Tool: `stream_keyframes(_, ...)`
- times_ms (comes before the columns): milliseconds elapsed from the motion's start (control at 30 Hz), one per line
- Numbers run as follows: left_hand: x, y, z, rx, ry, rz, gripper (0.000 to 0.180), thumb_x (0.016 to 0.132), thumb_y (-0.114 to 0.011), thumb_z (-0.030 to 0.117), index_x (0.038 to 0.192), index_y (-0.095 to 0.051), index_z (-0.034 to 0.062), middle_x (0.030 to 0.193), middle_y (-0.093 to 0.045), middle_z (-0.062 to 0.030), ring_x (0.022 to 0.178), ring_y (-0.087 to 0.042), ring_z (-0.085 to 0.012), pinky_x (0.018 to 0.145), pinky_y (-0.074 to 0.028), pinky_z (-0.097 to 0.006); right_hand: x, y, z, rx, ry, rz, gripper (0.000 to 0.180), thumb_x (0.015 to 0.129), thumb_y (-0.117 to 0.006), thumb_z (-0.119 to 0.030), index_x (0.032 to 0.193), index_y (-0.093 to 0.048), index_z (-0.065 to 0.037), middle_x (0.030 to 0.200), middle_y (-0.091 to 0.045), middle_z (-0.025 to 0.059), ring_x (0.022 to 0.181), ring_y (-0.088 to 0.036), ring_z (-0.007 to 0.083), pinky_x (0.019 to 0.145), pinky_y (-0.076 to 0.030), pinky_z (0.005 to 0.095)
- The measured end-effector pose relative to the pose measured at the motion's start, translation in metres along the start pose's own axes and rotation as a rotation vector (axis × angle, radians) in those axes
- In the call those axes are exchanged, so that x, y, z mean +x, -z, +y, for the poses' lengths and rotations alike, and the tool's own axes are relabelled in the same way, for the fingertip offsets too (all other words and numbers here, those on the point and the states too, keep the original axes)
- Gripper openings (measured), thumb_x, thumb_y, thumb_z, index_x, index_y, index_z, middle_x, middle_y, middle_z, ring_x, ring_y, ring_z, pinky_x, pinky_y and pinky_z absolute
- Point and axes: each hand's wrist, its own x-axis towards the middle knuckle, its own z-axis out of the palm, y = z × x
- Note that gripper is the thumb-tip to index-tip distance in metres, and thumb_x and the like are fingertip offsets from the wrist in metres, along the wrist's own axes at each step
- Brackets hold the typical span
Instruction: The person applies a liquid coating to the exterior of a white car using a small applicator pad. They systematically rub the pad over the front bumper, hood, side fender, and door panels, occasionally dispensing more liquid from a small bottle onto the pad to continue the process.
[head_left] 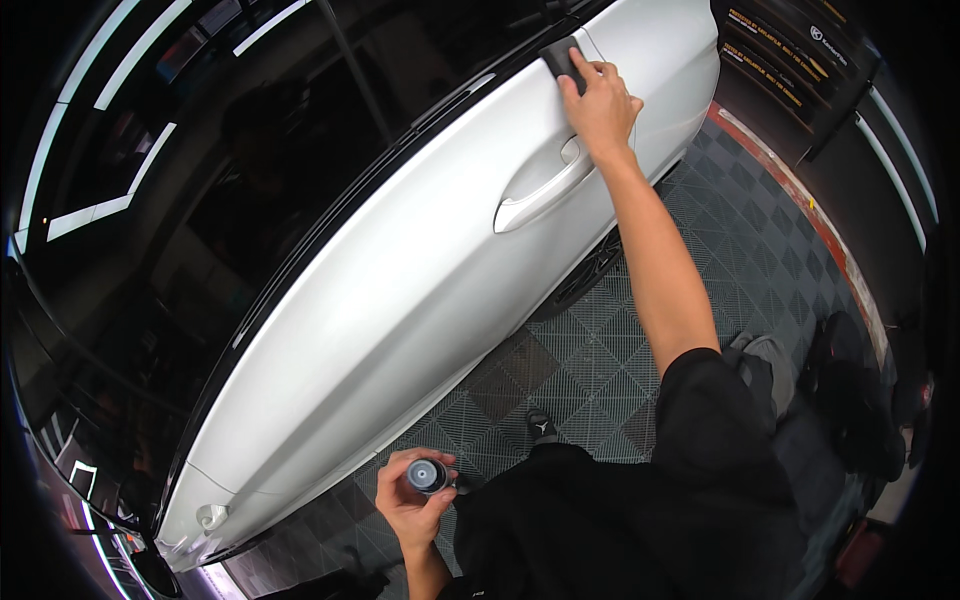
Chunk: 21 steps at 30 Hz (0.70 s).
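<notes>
Under the fingers of my right hand [605,110] is a dark block-shaped applicator pad [566,62]. It lies against the white car door [400,270], just below the window edge and beyond the door handle [545,195]. My right arm is stretched out, with the fingers bent over the pad. Close to my body, my left hand [402,508] is wrapped round a small bottle [427,475]. The bottle's round top faces up, and its sides are mostly hidden by the fingers. This hand stays apart from the car.
Dark glossy window glass [260,190] runs along the car's upper side. A wheel [590,270] shows below the door. Grey patterned floor tiles [740,230] lie beside the car, with a dark shoe [541,424] on them. A black wall panel [790,60] stands at the far right.
</notes>
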Motion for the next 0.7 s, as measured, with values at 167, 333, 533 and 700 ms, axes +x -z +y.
stream_keyframes(167,0.001,-0.010,-0.002,0.011,0.006,-0.002,0.054,0.072,-0.082,0.009,0.116,-0.051,0.0019,0.103,-0.058,-0.0185,0.090,-0.065,-0.0289,0.068,-0.060,-0.035,0.025,-0.004,0.023,-0.031,-0.051,-0.055,0.043,0.086,-0.059,-0.036,0.128,-0.061,-0.029,0.122,-0.060,0.0030,0.108,-0.059,0.0212,0.091,-0.035,0.0504)
stream_keyframes(333,0.000,-0.015,-0.004,0.023,0.009,0.012,0.054,0.072,-0.082,0.008,0.116,-0.052,0.0020,0.103,-0.058,-0.0183,0.090,-0.065,-0.0289,0.068,-0.060,-0.034,0.035,-0.004,0.042,-0.075,-0.068,-0.096,0.043,0.087,-0.057,-0.037,0.130,-0.059,-0.030,0.125,-0.059,0.0034,0.112,-0.058,0.0213,0.092,-0.035,0.0514)
stream_keyframes(533,-0.003,-0.013,-0.005,0.000,0.027,0.001,0.053,0.072,-0.082,0.005,0.116,-0.052,0.0020,0.103,-0.059,-0.0185,0.091,-0.066,-0.0285,0.070,-0.060,-0.035,0.026,0.007,0.065,-0.131,-0.085,-0.186,0.045,0.088,-0.056,-0.036,0.133,-0.056,-0.029,0.127,-0.058,0.0039,0.115,-0.057,0.0212,0.094,-0.035,0.0509)
stream_keyframes(700,-0.004,-0.007,-0.007,-0.027,0.023,-0.027,0.054,0.071,-0.081,0.003,0.116,-0.052,0.0021,0.103,-0.060,-0.0189,0.091,-0.066,-0.0282,0.071,-0.059,-0.035,0.008,0.017,0.055,-0.084,-0.072,-0.206,0.043,0.087,-0.059,-0.036,0.129,-0.060,-0.027,0.124,-0.059,0.0059,0.112,-0.057,0.0229,0.093,-0.036,0.0508)
